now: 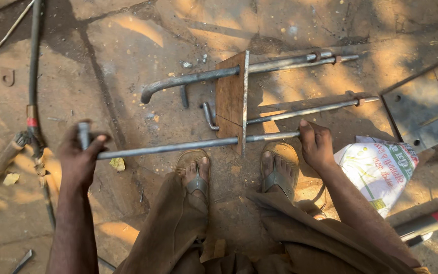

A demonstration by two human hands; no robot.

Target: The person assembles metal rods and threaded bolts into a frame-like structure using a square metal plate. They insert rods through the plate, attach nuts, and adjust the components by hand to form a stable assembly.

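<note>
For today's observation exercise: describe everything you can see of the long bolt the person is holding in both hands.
The long bolt is a grey, dull metal rod, bent into a hook at its left end and threaded near its right end. It lies roughly level, passing through a rusty steel plate standing on edge. The left hand grips the hook; the right hand touches the threaded tip.

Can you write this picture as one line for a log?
left hand: grips bent rod end | right hand: on threaded end | rod: through upright plate
</note>
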